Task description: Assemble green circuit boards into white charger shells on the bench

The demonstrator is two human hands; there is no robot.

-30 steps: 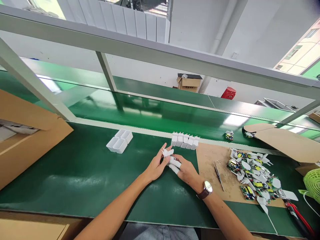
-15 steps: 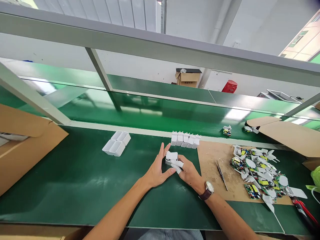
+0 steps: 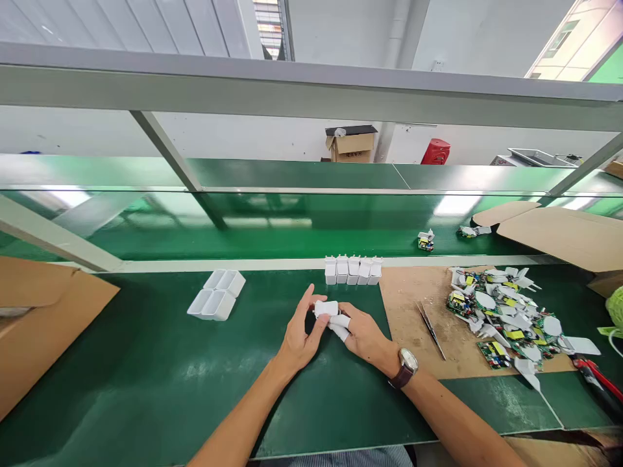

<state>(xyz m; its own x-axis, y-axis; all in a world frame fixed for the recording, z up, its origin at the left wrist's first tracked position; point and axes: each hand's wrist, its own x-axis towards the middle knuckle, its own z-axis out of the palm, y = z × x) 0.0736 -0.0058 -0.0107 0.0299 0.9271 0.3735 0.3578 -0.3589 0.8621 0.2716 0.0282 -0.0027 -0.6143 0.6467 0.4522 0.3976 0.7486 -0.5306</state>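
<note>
A small white plastic charger case [image 3: 326,307] sits between both my hands, just above the green table. My left hand [image 3: 299,337] curls its fingers round the case from the left. From the right, my right hand [image 3: 363,334], with white finger cots and a wristwatch, pinches it. A row of several white cases [image 3: 353,270] stands upright just behind my hands. Left of them lie empty white case shells [image 3: 217,296], open side up.
A brown cardboard sheet [image 3: 413,347] on the right bears tweezers [image 3: 431,321] and a heap of circuit boards with white parts [image 3: 501,321]. Red-handled cutters [image 3: 598,379] lie at the far right. Cardboard boxes sit at the left [image 3: 43,324] and right [image 3: 555,233] edges. A glossy green conveyor belt [image 3: 292,227] runs behind.
My left hand, spread open half a second ago, has closed its fingers onto the white case. My view has tilted up and shifted a little.
</note>
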